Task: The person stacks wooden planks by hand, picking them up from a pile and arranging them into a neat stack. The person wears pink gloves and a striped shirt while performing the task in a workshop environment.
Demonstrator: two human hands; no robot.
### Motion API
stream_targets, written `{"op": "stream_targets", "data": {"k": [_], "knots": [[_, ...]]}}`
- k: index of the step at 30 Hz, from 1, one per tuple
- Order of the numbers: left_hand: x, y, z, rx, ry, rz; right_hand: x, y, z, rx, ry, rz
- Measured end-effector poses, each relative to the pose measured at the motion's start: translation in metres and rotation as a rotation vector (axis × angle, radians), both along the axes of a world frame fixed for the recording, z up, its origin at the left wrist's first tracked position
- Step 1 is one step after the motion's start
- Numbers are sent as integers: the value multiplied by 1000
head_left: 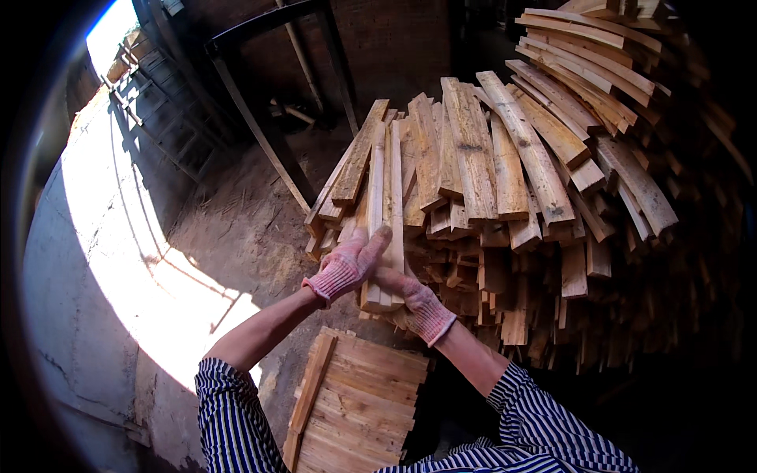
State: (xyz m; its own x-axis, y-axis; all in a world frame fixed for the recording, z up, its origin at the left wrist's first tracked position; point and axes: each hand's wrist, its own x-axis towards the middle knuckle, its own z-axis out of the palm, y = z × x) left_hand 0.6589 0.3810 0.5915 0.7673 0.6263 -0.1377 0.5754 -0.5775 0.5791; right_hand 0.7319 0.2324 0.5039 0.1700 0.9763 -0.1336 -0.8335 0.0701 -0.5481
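Both my hands wear pinkish knit work gloves. A small bundle of narrow wooden slats (385, 189) lies between them, its far end resting among the stack's boards. My left hand (347, 266) is closed about the left side of the slats, its thumb laid along their top. Around the near end, my right hand (419, 303) grips from the right, with the thumb across the top and the other fingers mostly hidden beneath. Just ahead and to the right rises a large stack of rough boards (473, 169), many with ends jutting toward me.
Below my hands sits a panel of side-by-side boards (363, 402) with a batten (311, 394) along its left edge. A dark frame (264, 142) stands beyond, left of the stack. Bright sunlight crosses the concrete floor (134, 292) at left, near a ladder-like rack (169, 118).
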Motion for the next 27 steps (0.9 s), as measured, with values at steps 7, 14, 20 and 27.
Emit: {"op": "stream_targets", "data": {"k": [7, 14, 20, 27], "knots": [[91, 111, -5, 568, 152, 184, 12, -14, 22, 261, 611, 59], [91, 123, 47, -157, -27, 221, 33, -35, 21, 44, 391, 35], [-2, -27, 33, -699, 1, -7, 24, -36, 21, -91, -97, -18], [-37, -7, -82, -1100, -534, 243, -51, -82, 39, -325, -480, 18]]}}
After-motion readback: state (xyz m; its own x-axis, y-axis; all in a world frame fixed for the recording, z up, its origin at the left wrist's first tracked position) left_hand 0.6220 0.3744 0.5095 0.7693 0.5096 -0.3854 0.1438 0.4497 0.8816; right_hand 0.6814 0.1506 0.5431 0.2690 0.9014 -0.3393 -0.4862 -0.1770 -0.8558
